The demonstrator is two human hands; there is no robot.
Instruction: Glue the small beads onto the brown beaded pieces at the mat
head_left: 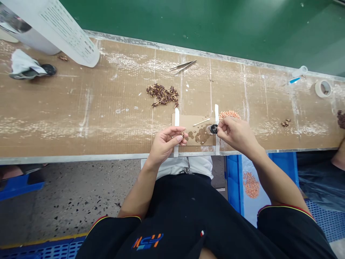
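My left hand [168, 142] is closed in a pinch over the left end of a cardboard piece [185, 122], with a small brass-coloured part [182, 134] between its fingers. My right hand [235, 135] has its fingertips pressed together at the right edge of a small round black container [214, 129] with a clear rim. Whatever those fingertips pinch is too small to tell. A cotton swab [201, 122] lies on the cardboard, above dark wet stains. Two white tape strips cross the cardboard. Behind my right hand is a pile of copper-coloured parts [229, 114].
A heap of dark brown and brass-coloured parts [163, 95] lies beyond my left hand, with tweezers [184, 66] farther back. A white bottle [72, 39] stands at far left. A tape roll [322, 89] sits at right. A blue crate [234, 180] is below the table edge.
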